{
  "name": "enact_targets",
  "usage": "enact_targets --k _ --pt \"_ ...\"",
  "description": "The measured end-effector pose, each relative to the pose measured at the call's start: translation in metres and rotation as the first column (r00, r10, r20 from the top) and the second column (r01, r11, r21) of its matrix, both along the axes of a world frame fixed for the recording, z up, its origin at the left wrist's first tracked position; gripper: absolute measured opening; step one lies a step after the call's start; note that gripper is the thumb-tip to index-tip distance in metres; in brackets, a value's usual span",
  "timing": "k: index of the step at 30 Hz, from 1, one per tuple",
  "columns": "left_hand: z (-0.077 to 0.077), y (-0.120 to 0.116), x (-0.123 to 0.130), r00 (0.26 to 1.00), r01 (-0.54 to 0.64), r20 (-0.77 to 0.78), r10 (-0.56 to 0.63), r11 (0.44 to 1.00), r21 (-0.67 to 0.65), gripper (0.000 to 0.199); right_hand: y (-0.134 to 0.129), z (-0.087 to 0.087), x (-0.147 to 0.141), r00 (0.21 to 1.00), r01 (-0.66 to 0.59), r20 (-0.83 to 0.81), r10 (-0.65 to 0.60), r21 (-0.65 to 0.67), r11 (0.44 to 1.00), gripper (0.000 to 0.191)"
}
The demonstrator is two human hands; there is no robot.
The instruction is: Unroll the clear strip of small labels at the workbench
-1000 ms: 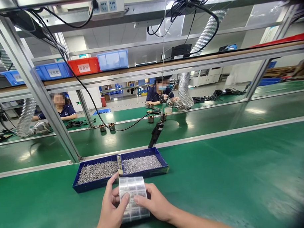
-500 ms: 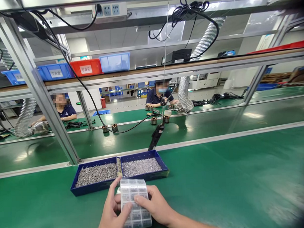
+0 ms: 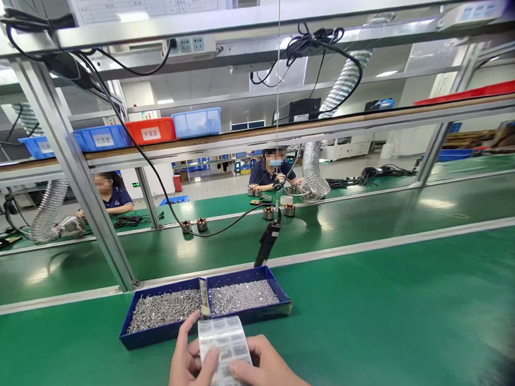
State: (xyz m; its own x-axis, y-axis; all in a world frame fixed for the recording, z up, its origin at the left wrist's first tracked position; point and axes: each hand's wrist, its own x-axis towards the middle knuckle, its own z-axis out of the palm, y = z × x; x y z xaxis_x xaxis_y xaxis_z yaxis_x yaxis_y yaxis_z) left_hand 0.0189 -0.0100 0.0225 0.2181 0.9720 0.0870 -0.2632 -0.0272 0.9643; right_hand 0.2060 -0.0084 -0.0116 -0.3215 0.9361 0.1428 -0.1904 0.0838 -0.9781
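A roll of silvery-white printed labels (image 3: 224, 343) is held between my two hands near the bottom of the view. My left hand (image 3: 188, 361) grips its left side, the thumb pressed on the labels and the index finger stretched up along the edge. On the right side, my right hand (image 3: 267, 364) holds the roll with its thumb lying across the label face; its other fingers are hidden behind. Just beyond the roll stand two joined blue trays, one with small screws (image 3: 164, 310), the other with tiny shiny metal parts (image 3: 244, 296).
Behind the trays hangs a black electric screwdriver (image 3: 267, 242) on a cord. Copper-wound motor parts (image 3: 269, 213) stand on the green bench behind. An aluminium post (image 3: 77, 171) rises at left, and a shelf carries a red bin (image 3: 150, 131). Two co-workers sit across the bench.
The whole view has shifted, so bench and trays appear slightly lower. The label roll and both hands sit lower too, and my left thumb has moved up the label face. Both hands still hold the roll.
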Motion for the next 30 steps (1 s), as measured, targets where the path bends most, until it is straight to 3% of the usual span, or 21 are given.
enact_targets --k 4,9,13,19,24,27,30 --pt "-0.006 0.000 0.000 0.993 0.113 0.039 -0.112 0.994 -0.008 0.111 0.002 0.010 0.000 0.996 0.088 -0.013 -0.087 0.064 0.994 0.047" --pt "-0.011 0.000 -0.001 0.991 0.132 -0.011 -0.132 0.991 -0.001 0.113 0.005 0.010 0.002 0.989 0.142 -0.046 -0.140 0.048 0.989 0.052" --pt "-0.006 0.001 -0.001 0.995 0.098 -0.029 -0.099 0.995 -0.012 0.110 0.004 0.007 0.002 0.991 0.100 -0.096 -0.095 0.049 0.994 0.054" --pt "0.003 0.001 0.001 0.999 -0.047 -0.009 0.047 0.999 -0.001 0.104 0.001 0.002 0.001 0.991 -0.017 -0.135 0.015 -0.010 1.000 0.056" --pt "0.005 0.000 0.000 0.999 -0.037 -0.033 0.037 0.999 0.001 0.100 0.000 0.000 -0.001 0.996 -0.043 -0.081 0.040 -0.028 0.999 0.046" --pt "0.004 -0.001 0.000 0.999 0.006 -0.033 -0.007 1.000 -0.009 0.103 0.000 0.004 -0.001 0.999 0.037 -0.028 -0.037 0.011 0.999 0.035" --pt "0.001 -0.002 0.000 0.995 0.097 -0.029 -0.098 0.995 -0.011 0.109 0.001 0.008 0.000 0.994 0.111 -0.007 -0.111 0.037 0.993 0.035"
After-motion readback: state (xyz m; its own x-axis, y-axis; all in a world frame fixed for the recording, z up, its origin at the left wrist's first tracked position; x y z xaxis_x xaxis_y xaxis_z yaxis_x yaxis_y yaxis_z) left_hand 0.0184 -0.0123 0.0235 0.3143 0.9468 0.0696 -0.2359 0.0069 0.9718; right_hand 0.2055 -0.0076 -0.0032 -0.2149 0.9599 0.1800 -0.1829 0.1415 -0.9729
